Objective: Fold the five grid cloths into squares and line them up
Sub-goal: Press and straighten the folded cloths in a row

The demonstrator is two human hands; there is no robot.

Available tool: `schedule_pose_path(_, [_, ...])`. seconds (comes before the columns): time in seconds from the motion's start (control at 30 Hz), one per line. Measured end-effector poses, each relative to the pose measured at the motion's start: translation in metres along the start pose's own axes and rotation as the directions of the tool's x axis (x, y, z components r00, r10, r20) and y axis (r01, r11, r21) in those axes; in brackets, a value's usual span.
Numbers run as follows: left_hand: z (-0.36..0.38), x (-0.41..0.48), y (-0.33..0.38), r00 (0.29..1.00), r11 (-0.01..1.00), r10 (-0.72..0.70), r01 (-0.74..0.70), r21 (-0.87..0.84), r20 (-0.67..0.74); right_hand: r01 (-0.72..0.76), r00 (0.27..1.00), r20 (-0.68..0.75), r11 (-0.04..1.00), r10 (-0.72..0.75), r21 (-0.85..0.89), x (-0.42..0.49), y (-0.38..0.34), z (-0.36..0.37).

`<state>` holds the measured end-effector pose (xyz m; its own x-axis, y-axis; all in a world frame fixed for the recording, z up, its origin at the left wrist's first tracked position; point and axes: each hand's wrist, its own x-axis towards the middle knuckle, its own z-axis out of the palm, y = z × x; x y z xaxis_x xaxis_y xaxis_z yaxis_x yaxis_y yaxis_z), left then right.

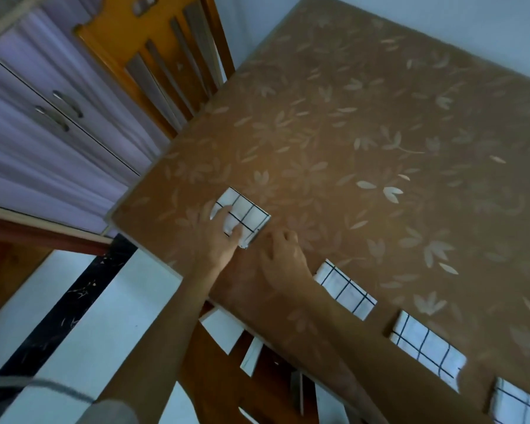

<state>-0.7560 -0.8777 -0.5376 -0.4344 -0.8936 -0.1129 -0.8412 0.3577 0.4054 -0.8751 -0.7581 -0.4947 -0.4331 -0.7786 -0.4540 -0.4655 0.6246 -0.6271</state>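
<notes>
A brown table [380,117] with a pale leaf pattern fills most of the frame, tilted so its near edge runs from the left-centre down to the lower right. Four folded white cloths with dark grid lines show on it.

The first cloth [242,217] lies just left of the frame's centre, near the table's left corner. The left hand [219,237] rests flat on its lower left part, fingers spread and pressing down on the fabric — an open palm, not a pinch. The right hand [283,255] sits just to the right of that cloth's lower corner, fingers curled loosely, fingertips at or beside the cloth's edge; whether it actually pinches the edge cannot be told, as the frame is blurred there.

The other three lie in a line along the near edge, running toward the lower right: the second cloth [348,290] just beside the right forearm, the third cloth [429,347] further down, and the fourth cloth [520,405] cut off by the bottom right corner of the frame. They sit apart from one another, with bare table between.

A wooden chair [166,56] stands at the table's far left side, in the upper left of the frame — beside it, a pale cupboard [43,117] with two metal handles. Another chair back [227,377] shows under the forearms at the bottom.
</notes>
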Motion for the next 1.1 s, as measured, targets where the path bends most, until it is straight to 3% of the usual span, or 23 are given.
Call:
schedule_pose_path(0.13, [0.011, -0.024, 0.028, 0.989, 0.991, 0.128, -0.13, 0.027, 0.071, -0.062, 0.997, -0.048, 0.998, 0.063, 0.016, -0.018, 0.015, -0.008])
schedule_pose_path(0.27, [0.022, -0.048, 0.045, 0.981, 0.989, 0.148, -0.144, -0.042, 0.127, -0.098, 0.995, -0.026, 0.993, 0.096, -0.065, -0.034, 0.028, -0.017])
schedule_pose_path(0.43, [0.031, -0.065, 0.051, 0.989, 0.994, 0.087, -0.077, -0.083, 0.12, 0.026, 0.991, -0.121, 0.982, -0.049, -0.188, -0.049, 0.028, -0.016])
schedule_pose_path(0.57, [0.04, -0.066, 0.049, 0.992, 0.992, 0.118, -0.116, -0.049, 0.047, 0.125, 0.99, -0.026, 0.951, -0.137, -0.282, -0.054, 0.021, -0.011])
schedule_pose_path(0.67, [0.044, -0.071, 0.05, 0.992, 0.992, 0.122, -0.121, -0.029, 0.025, 0.106, 0.987, -0.086, 0.955, -0.135, -0.278, -0.062, 0.028, -0.016])
schedule_pose_path(0.9, [0.046, -0.08, 0.055, 0.988, 0.987, 0.144, -0.147, 0.064, 0.051, 0.005, 0.998, -0.054, 0.856, -0.039, -0.517, -0.076, 0.114, -0.002])
schedule_pose_path(1.1, [0.054, -0.089, 0.07, 0.984, 0.981, 0.157, -0.165, 0.098, 0.08, 0.05, 0.983, -0.115, 0.806, -0.145, -0.59, -0.084, 0.145, -0.007])
